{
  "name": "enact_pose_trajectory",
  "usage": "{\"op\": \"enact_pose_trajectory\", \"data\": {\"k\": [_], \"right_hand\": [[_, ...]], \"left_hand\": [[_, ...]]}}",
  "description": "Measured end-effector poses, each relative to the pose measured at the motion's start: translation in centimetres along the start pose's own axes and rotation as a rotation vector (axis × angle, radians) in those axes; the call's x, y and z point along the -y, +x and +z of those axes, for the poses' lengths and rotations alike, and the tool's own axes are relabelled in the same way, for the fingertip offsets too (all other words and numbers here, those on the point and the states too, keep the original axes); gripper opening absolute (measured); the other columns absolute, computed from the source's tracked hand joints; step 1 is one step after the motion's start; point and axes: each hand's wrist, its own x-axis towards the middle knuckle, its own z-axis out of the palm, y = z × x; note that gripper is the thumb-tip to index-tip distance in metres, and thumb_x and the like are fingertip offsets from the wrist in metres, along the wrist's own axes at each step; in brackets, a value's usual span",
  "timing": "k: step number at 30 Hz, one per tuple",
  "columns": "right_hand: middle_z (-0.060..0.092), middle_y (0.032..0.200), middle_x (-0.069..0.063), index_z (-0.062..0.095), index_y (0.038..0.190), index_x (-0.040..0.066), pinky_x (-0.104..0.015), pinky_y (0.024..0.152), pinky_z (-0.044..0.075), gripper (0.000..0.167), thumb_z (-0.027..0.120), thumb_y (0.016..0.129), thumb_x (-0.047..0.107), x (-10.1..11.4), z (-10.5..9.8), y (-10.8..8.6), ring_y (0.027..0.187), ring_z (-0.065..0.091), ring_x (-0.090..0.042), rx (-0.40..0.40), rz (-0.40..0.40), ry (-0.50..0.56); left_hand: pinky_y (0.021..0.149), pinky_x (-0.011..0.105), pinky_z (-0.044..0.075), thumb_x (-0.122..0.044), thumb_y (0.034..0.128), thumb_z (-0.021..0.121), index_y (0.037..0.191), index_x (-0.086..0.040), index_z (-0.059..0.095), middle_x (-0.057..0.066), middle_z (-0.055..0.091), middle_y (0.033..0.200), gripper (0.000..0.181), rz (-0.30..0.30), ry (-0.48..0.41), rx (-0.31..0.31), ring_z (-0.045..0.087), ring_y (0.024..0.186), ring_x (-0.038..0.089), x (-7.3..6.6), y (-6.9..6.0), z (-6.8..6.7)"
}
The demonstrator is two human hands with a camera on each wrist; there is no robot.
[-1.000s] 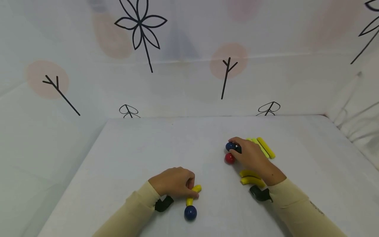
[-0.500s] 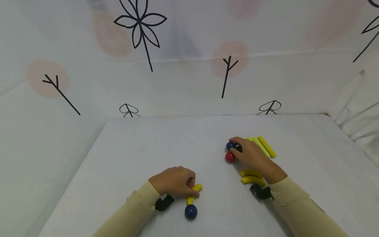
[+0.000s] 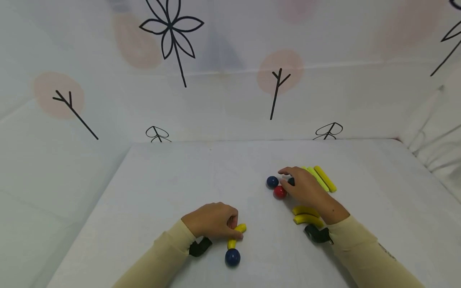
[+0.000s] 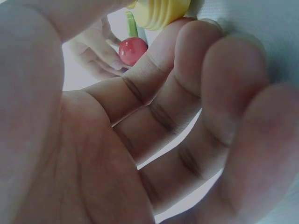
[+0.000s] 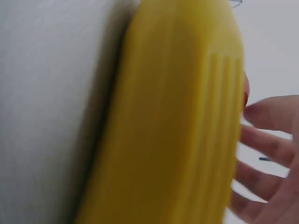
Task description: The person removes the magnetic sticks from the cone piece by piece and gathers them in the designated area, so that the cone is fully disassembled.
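In the head view my left hand (image 3: 212, 221) pinches a yellow curved rod (image 3: 232, 243) that lies on the table. Its lower end meets a dark blue ball (image 3: 232, 257). Farther back, my right hand (image 3: 304, 186) is spread with thumb and forefinger apart. A second blue ball (image 3: 272, 182) sits just left of those fingertips, against a red ball (image 3: 279, 192). Partly hidden beneath the right hand is a small dark piece (image 3: 291, 181), its kind unclear. The left wrist view shows the ribbed yellow rod (image 4: 161, 11) at the fingertips.
Two curved yellow rods (image 3: 307, 219) lie below the right wrist. Beyond that hand, several straight yellow and lime rods (image 3: 325, 179) lie side by side. The white table (image 3: 201, 172) ends at a printed cloth backdrop (image 3: 223, 104). Dark wrist straps (image 3: 317, 233) hang under both cuffs.
My right hand has let go of the far blue ball, which has shifted slightly left, away from the fingers. The left hand keeps its pinch on the curved rod.
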Motion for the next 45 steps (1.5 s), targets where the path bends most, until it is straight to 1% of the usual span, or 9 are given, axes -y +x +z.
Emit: {"op": "enact_pose_trajectory", "data": {"k": [6, 10, 13, 17, 26, 31, 38, 42, 45], "right_hand": [[0.054, 0.140, -0.016, 0.065, 0.127, 0.010, -0.060, 0.110, 0.037, 0.029, 0.060, 0.100, 0.019, 2.0, -0.5, -2.1, 0.135, 0.044, -0.039, -0.121, -0.084, 0.037], [0.066, 0.118, -0.007, 0.070, 0.115, 0.012, -0.047, 0.094, 0.053, 0.020, 0.065, 0.096, 0.017, 4.0, -0.1, -4.6, 0.109, 0.060, -0.026, -0.161, -0.199, 0.014], [0.068, 0.103, 0.004, 0.072, 0.108, 0.016, -0.031, 0.078, 0.055, 0.015, 0.069, 0.093, 0.016, 5.3, 0.8, -6.2, 0.092, 0.061, -0.013, -0.100, -0.249, -0.015], [0.065, 0.092, 0.015, 0.072, 0.105, 0.022, -0.019, 0.069, 0.050, 0.014, 0.072, 0.091, 0.021, 6.3, 2.5, -7.4, 0.081, 0.057, -0.003, 0.056, -0.237, -0.028], [0.056, 0.073, 0.015, 0.072, 0.098, 0.019, -0.019, 0.058, 0.045, 0.015, 0.072, 0.091, 0.033, 6.6, 5.2, -8.3, 0.061, 0.049, -0.001, 0.330, -0.298, 0.078], [0.055, 0.074, 0.017, 0.072, 0.098, 0.020, -0.020, 0.060, 0.043, 0.023, 0.073, 0.089, 0.042, 6.7, 5.5, -8.5, 0.063, 0.049, 0.000, 0.337, -0.313, 0.058], [0.054, 0.072, 0.015, 0.071, 0.099, 0.018, -0.021, 0.060, 0.042, 0.030, 0.074, 0.088, 0.045, 6.6, 5.7, -8.4, 0.064, 0.049, -0.002, 0.363, -0.278, 0.054], [0.055, 0.073, 0.015, 0.072, 0.099, 0.020, -0.022, 0.062, 0.043, 0.024, 0.075, 0.088, 0.041, 6.5, 5.5, -8.2, 0.066, 0.050, -0.003, 0.357, -0.255, 0.043], [0.056, 0.077, 0.014, 0.071, 0.095, 0.023, -0.021, 0.063, 0.044, 0.015, 0.075, 0.088, 0.036, 6.3, 5.0, -8.1, 0.069, 0.050, -0.004, 0.301, -0.238, 0.015]], "left_hand": [[0.053, 0.023, 0.035, -0.048, 0.0851, 0.076, 0.078, -0.025, 0.058, -0.013, 0.054, 0.066, 0.030, -0.002, 0.017, -0.030, 0.047, 0.057, 0.005, -0.2, 0.4, 0.7], [0.051, 0.023, 0.034, -0.049, 0.0881, 0.073, 0.082, -0.026, 0.058, -0.013, 0.053, 0.064, 0.028, 0.011, 0.040, -0.088, 0.046, 0.055, 0.005, -0.4, 0.8, 1.2], [0.050, 0.023, 0.032, -0.048, 0.0889, 0.072, 0.083, -0.025, 0.058, -0.012, 0.052, 0.062, 0.027, -0.001, 0.048, -0.124, 0.045, 0.053, 0.006, -0.5, 0.9, 1.4], [0.049, 0.023, 0.034, -0.046, 0.0901, 0.071, 0.088, -0.023, 0.061, -0.011, 0.051, 0.061, 0.026, -0.019, 0.042, -0.153, 0.045, 0.052, 0.007, -0.5, 0.9, 1.5], [0.050, 0.022, 0.036, -0.040, 0.0947, 0.068, 0.109, -0.020, 0.064, -0.010, 0.053, 0.063, 0.025, -0.014, 0.019, -0.198, 0.046, 0.053, 0.005, -0.6, 1.1, 1.9], [0.049, 0.022, 0.036, -0.038, 0.0962, 0.066, 0.119, -0.019, 0.063, -0.009, 0.052, 0.062, 0.029, 0.001, 0.030, -0.220, 0.046, 0.051, 0.005, -0.7, 1.3, 1.7], [0.050, 0.022, 0.036, -0.038, 0.0959, 0.066, 0.121, -0.021, 0.063, -0.008, 0.053, 0.064, 0.031, -0.027, -0.015, -0.185, 0.047, 0.052, 0.006, -0.8, 1.4, 1.9], [0.052, 0.022, 0.039, -0.037, 0.0966, 0.065, 0.124, -0.021, 0.062, -0.009, 0.055, 0.065, 0.032, -0.002, -0.044, -0.171, 0.049, 0.053, 0.005, -0.8, 1.4, 1.7], [0.052, 0.022, 0.039, -0.034, 0.0973, 0.064, 0.125, -0.020, 0.061, -0.010, 0.057, 0.067, 0.031, 0.010, -0.061, -0.156, 0.049, 0.054, 0.005, -0.9, 1.3, 1.5]]}}
